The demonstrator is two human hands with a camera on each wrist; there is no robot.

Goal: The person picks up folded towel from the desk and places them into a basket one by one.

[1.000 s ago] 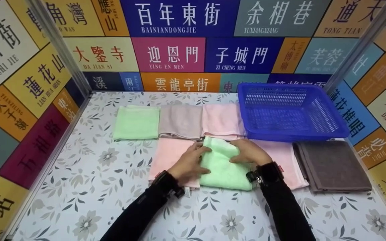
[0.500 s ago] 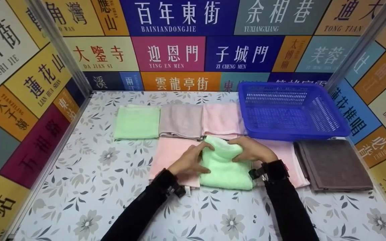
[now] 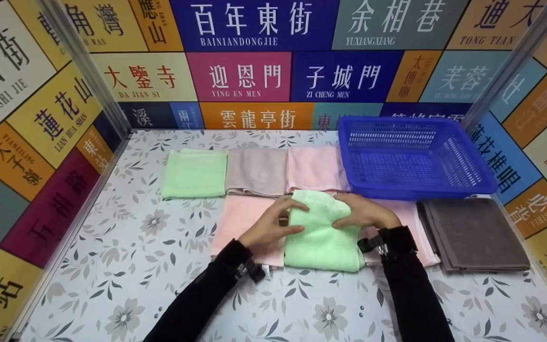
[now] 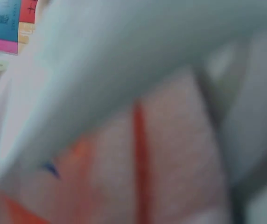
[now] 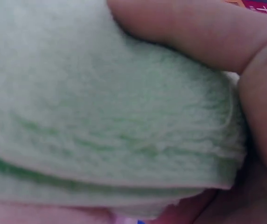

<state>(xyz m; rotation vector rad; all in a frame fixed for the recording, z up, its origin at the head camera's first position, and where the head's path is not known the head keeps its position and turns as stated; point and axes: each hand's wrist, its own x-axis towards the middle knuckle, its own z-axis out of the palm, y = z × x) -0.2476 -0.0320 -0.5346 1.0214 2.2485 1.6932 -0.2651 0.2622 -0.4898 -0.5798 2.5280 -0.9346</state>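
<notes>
A folded light green towel (image 3: 323, 237) lies in the front row, its far edge raised between my hands. At its far right corner my right hand (image 3: 366, 211) grips it; in the right wrist view the thumb (image 5: 185, 32) lies over the layered green towel (image 5: 101, 102) and fingers show beneath. My left hand (image 3: 271, 225) holds the left edge, fingers curled at the far corner and thumb lower down. Under that hand is a folded pink towel (image 3: 240, 228). Another pink towel (image 3: 425, 237) is partly hidden by my right wrist. The left wrist view is mostly blurred.
Behind, a folded green towel (image 3: 195, 173), a greyish-mauve one (image 3: 257, 171) and a pink one (image 3: 314, 166) stand in a row. A blue plastic basket (image 3: 416, 190) sits at the back right, with a dark grey-brown towel (image 3: 475, 235) in front of it.
The green towel's far edge has risen and flattened out between my hands. My right hand has shifted slightly right, and my left thumb slightly away from me.
</notes>
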